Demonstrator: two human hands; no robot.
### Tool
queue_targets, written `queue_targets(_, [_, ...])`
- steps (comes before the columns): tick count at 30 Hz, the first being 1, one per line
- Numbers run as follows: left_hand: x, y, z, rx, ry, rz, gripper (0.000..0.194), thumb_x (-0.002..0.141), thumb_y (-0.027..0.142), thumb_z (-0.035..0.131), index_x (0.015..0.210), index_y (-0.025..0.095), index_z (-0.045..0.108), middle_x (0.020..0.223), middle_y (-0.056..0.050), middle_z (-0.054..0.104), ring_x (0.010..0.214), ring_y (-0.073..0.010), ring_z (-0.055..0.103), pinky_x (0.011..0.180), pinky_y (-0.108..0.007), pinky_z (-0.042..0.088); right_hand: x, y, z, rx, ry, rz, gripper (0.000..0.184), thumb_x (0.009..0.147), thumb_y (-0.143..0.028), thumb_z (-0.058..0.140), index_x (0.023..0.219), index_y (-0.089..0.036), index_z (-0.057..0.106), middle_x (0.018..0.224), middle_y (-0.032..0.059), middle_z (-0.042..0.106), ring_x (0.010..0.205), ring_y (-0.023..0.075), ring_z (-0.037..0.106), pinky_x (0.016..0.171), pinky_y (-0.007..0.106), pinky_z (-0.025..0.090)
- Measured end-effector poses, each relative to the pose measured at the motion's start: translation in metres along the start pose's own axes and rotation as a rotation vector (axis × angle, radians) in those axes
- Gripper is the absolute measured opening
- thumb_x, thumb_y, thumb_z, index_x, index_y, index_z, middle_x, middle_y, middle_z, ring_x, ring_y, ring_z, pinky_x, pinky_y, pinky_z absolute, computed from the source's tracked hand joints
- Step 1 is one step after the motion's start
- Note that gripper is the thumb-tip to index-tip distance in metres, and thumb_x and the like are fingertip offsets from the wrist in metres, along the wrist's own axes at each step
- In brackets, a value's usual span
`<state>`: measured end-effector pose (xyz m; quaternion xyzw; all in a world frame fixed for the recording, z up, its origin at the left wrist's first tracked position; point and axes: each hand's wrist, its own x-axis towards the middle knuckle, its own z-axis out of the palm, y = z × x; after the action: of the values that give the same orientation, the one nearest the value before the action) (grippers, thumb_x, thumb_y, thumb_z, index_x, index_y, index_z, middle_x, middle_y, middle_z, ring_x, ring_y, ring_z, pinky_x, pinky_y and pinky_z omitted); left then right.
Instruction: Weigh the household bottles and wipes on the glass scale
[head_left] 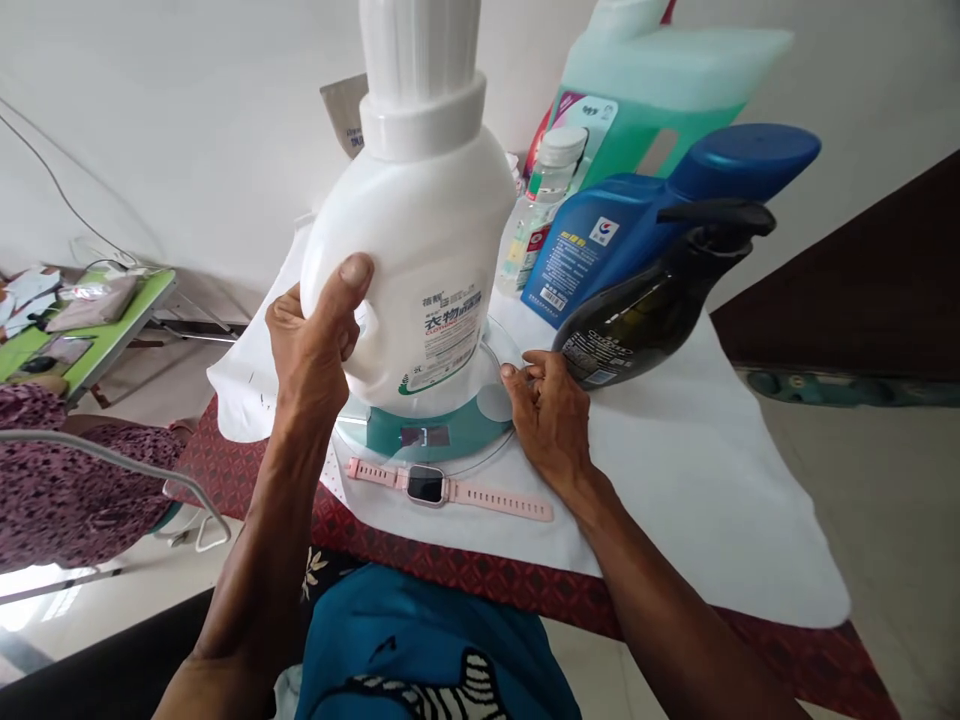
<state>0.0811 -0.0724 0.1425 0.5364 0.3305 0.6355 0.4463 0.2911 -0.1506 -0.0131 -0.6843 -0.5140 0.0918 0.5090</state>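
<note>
- The left hand (311,340) reaches up from the lower left, forearm raised steeply, and is wrapped around the handle side of a large white detergent bottle (420,250). The thumb is pressed flat against the bottle's front and the fingers curl behind, out of sight.
- The white bottle stands upright on a round glass scale (450,425) with a teal band and a small dark display at its front edge. The bottle's tall ribbed cap runs out of the top of the view.
- The right hand (551,415) comes in from the lower right, forearm low over the table. It rests at the right rim of the scale, fingers bent and drawn loosely together, fingertips touching the rim. It grips nothing.
- Just above the right hand, a dark spray bottle (652,310) with a black trigger head leans over, its base almost touching the knuckles.
- Behind it stands a blue jug (637,235) with a blue cap, then a small clear bottle (544,195) with a white cap, and a big jug of green liquid (660,90) at the back.
- A pink smartwatch (442,487) lies flat, strap stretched out, just in front of the scale, between the two forearms.
- All of this sits on a white cloth (712,480) spread over a red patterned table cover (465,575).
- At far left, a green table (97,320) carries papers, and another person's patterned sleeve (67,500) is visible.
</note>
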Motion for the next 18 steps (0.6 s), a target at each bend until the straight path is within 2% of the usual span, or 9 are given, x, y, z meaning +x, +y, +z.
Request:
queue_targets(5, [-0.003,-0.008,-0.005,-0.042,-0.016,0.044,0.071,0.075,0.056,0.097,0.06,0.023,0.036,0.054,0.009,0.022,0.046,-0.0044,0.019,0.043,-0.029,0.012,-0.001,0.0,-0.002,-0.024,-0.021,0.002,0.048,0.101,-0.065,0.051,0.114,-0.02,0.06,0.095,0.0073,0.068,0.07,0.0194,0.058,0.083,0.042,0.054])
queue_targets(7, [-0.004,-0.01,-0.005,-0.044,-0.021,0.052,0.068,0.078,0.057,0.096,0.06,0.023,0.04,0.054,0.009,0.023,0.046,-0.0054,0.021,0.042,-0.028,0.013,-0.003,-0.001,-0.005,-0.039,-0.03,0.005,0.049,0.101,-0.065,0.051,0.116,-0.02,0.06,0.097,0.0083,0.069,0.07,0.019,0.059,0.082,0.042,0.054])
queue_targets(12, [-0.009,-0.014,-0.008,0.068,-0.03,0.071,0.066,0.082,0.07,0.087,0.062,0.022,0.047,0.055,0.007,0.032,0.049,-0.0072,0.033,0.044,-0.027,0.023,-0.005,-0.009,-0.011,-0.09,-0.057,0.054,0.052,0.097,-0.067,0.054,0.115,-0.019,0.061,0.095,0.0112,0.071,0.072,0.0221,0.062,0.076,0.042,0.053])
queue_targets(15, [-0.027,-0.014,-0.024,0.248,-0.032,0.056,0.056,0.093,0.068,0.078,0.072,0.022,0.054,0.06,0.005,0.045,0.058,-0.0103,0.052,0.052,-0.026,0.039,-0.006,-0.011,-0.011,-0.105,-0.059,0.112,0.053,0.092,-0.067,0.058,0.114,-0.019,0.062,0.096,0.0157,0.073,0.08,0.0283,0.068,0.078,0.047,0.054])
queue_targets(18, [-0.068,-0.009,-0.045,0.439,-0.055,0.046,0.043,0.097,0.062,0.077,0.084,0.023,0.064,0.07,0.002,0.059,0.077,-0.0156,0.069,0.062,-0.027,0.052,-0.009,-0.003,-0.007,-0.145,-0.005,0.145,0.048,0.085,-0.063,0.062,0.109,-0.021,0.063,0.1,0.0196,0.075,0.086,0.0352,0.072,0.08,0.054,0.054])
